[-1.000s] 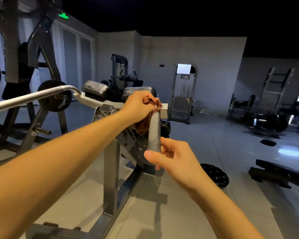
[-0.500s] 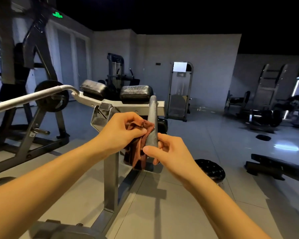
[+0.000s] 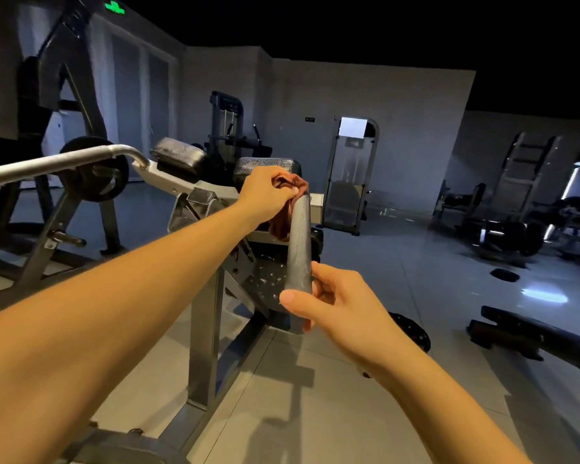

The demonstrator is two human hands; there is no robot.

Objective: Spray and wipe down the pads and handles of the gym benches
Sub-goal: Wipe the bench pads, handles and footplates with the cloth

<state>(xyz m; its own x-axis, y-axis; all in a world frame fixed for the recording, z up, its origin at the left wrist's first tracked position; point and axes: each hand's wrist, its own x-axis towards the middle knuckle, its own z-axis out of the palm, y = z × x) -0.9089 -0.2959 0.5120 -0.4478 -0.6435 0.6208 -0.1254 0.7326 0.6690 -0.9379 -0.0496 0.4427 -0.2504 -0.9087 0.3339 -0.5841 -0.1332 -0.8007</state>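
A grey metal handle (image 3: 299, 249) of a gym machine stands nearly upright in the middle of the view. My left hand (image 3: 265, 192) presses a reddish-brown cloth (image 3: 287, 209) around the handle's top end. My right hand (image 3: 329, 299) grips the handle's lower end, thumb across the front. Behind the handle sit two black pads (image 3: 181, 157) (image 3: 265, 164) on the machine's grey frame (image 3: 205, 329). No spray bottle is in view.
A long silver bar (image 3: 57, 164) runs in from the left, with a plate-loaded machine (image 3: 91, 172) behind it. A black weight plate (image 3: 411, 331) lies on the tiled floor to the right. A dark bench (image 3: 533, 336) and more machines (image 3: 349, 175) stand further right and behind.
My left hand with the cloth slid down the handle to just above my right hand, then back up to the top end. My right hand kept its grip low on the handle.
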